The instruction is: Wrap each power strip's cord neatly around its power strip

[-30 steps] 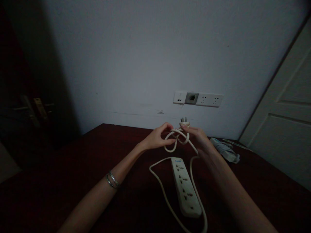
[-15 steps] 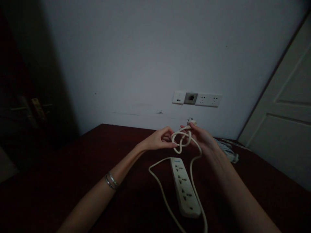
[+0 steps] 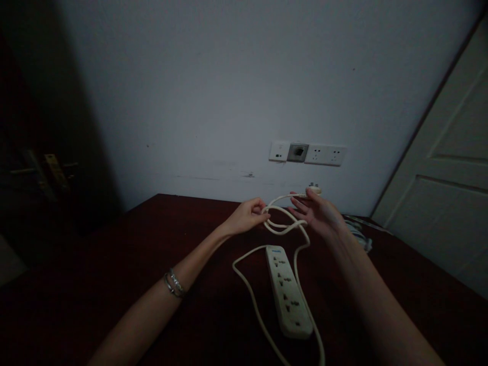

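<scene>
My left hand (image 3: pixel 249 214) pinches a loop of the white power cord (image 3: pixel 280 232) between thumb and fingers. At the cord's end, my right hand (image 3: pixel 320 211) grips the plug (image 3: pixel 314 190), its metal prongs pointing up toward the wall; the other fingers are spread apart beside the cord. Between both hands the cord forms crossed loops in the air. Below them lies a white power strip (image 3: pixel 290 295) with several sockets, on the dark red tabletop (image 3: pixel 198 305). One run of cord leaves the strip's far end and curves left; another passes along its right side.
Wall sockets (image 3: pixel 324 155) and a grey-framed outlet (image 3: pixel 298 152) sit on the wall behind my hands. A pale bundled item (image 3: pixel 358 234) lies behind my right wrist. A white panelled door (image 3: pixel 450 193) stands at right; a brass door handle (image 3: pixel 55 170) shows at left.
My right hand has moved slightly right with the plug, away from my left hand. The cord loops between them have widened and stretched out sideways.
</scene>
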The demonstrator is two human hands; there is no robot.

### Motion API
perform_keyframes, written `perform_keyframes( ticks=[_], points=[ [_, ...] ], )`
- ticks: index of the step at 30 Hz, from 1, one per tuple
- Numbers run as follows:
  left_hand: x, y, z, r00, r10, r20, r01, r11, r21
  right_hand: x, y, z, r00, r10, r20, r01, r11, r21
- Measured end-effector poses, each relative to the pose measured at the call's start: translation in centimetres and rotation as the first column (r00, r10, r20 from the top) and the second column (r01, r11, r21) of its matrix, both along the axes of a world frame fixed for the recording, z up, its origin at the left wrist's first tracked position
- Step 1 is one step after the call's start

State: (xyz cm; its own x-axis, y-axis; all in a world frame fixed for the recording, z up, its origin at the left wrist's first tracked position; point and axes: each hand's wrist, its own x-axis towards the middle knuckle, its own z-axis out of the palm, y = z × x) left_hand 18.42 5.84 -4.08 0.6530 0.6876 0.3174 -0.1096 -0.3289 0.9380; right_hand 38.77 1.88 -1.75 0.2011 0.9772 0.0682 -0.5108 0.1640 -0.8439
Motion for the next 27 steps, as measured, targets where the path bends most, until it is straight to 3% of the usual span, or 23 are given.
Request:
perform_keyframes(
  ticks=[3,7,10,16,20,24,27],
  points=[
    [0.0,0.8,-0.5,0.999,-0.007,-0.036,0.006,0.999,-0.038,0.6,-0.2,0.4,0.998,-0.050,0.039,0.049,0.998,0.033],
    [-0.3,1.6,-0.8,1.000,0.004,-0.015,-0.005,0.994,-0.110,1.4,-0.5,1.2,0.976,-0.206,0.075,0.202,0.977,0.062],
    [-0.9,2.0,-0.6,0.999,0.035,0.018,-0.031,0.984,-0.173,2.5,-0.8,1.7,0.940,-0.335,0.065,0.328,0.940,0.096],
    [-2.0,3.0,-0.4,0.998,-0.015,0.066,0.033,0.962,-0.272,5.8,-1.7,2.6,0.850,-0.526,-0.028,0.524,0.839,0.147],
    [-2.4,3.9,-0.8,0.998,0.024,0.065,0.002,0.928,-0.372,7.1,-2.6,3.5,0.791,-0.604,-0.100,0.612,0.779,0.138],
    [-3.1,4.6,-0.6,0.997,-0.022,0.068,0.052,0.880,-0.472,7.9,-3.5,4.3,0.771,-0.624,-0.128,0.637,0.755,0.156],
    [-3.8,5.0,0.0,1.000,-0.021,-0.010,0.013,0.854,-0.520,8.3,-4.1,4.7,0.744,-0.649,-0.161,0.668,0.727,0.157]
  ],
)
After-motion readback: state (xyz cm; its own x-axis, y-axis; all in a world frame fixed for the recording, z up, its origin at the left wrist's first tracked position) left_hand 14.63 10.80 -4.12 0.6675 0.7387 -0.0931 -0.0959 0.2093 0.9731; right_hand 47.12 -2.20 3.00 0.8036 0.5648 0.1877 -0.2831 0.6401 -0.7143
